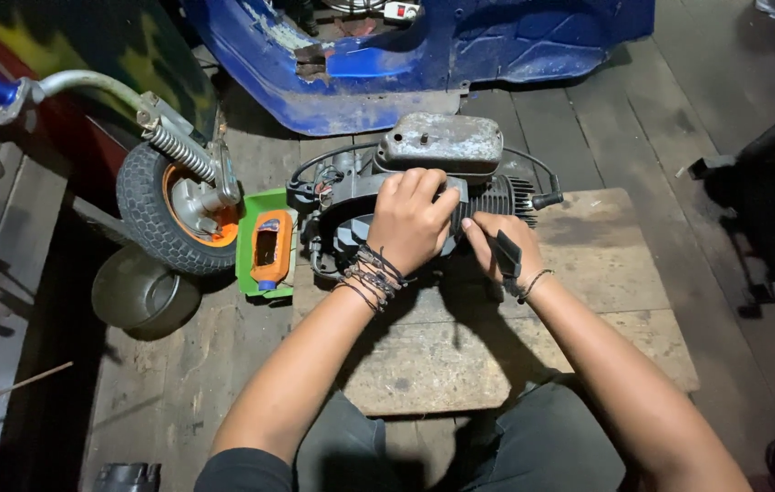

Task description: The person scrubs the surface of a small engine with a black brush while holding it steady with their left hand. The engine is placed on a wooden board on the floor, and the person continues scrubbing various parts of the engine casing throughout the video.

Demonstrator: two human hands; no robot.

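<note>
I see the engine point(424, 187) lying crosswise on the wooden board point(588, 273), long axis left-right, dead ahead; left hand point(410, 223) clamped flat over its casing, right hand point(497, 246) pinching a dark tool point(507, 254) at the finned end

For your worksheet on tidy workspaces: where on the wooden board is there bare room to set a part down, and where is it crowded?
Bare: the wooden board right of the right hand, and its near strip between the forearms. Crowded: the far left, where the left hand rests on the engine, beside the green tray and wheel.
</note>
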